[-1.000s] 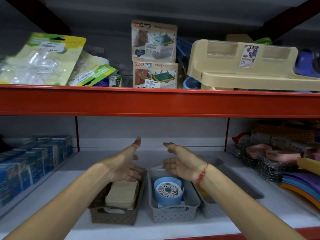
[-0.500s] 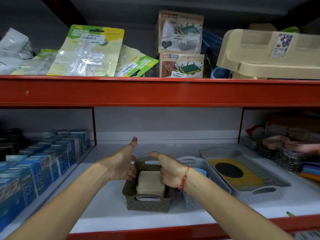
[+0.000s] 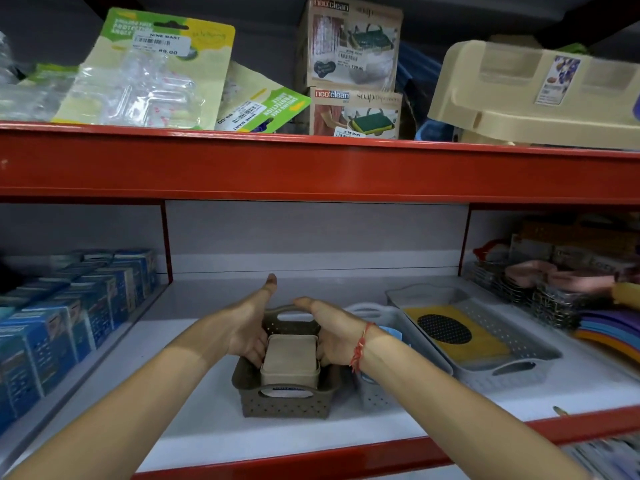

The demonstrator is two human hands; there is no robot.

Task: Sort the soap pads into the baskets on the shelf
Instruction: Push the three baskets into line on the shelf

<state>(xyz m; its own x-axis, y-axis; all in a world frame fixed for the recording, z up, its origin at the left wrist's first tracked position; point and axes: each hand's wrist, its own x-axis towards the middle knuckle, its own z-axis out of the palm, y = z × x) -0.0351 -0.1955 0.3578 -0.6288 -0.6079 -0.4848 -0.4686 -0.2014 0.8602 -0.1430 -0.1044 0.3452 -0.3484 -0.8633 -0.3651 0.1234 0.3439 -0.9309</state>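
Note:
A brown perforated basket (image 3: pixel 284 405) stands at the middle of the white lower shelf (image 3: pixel 194 424). A beige soap pad (image 3: pixel 291 358) lies in it on top of another item. My left hand (image 3: pixel 247 327) reaches into the basket at the pad's left side, thumb pointing up. My right hand (image 3: pixel 332 332), with a red string at the wrist, presses against the pad's right side. Right of it is a small grey basket (image 3: pixel 375 396) with a blue item (image 3: pixel 393 332), mostly hidden by my right arm. Further right, a long grey basket (image 3: pixel 512 372) holds a yellow pad (image 3: pixel 485 344) with a black oval.
Blue boxes (image 3: pixel 69 327) line the shelf's left end. Wire baskets (image 3: pixel 540 299) and coloured plastic goods fill the right end. The red beam (image 3: pixel 311 168) of the upper shelf runs close overhead, carrying packets, cartons and a beige rack.
My view has shifted left, so the baskets now lie further right. Both hands dropped from above the baskets into the brown one and closed in on the beige pad.

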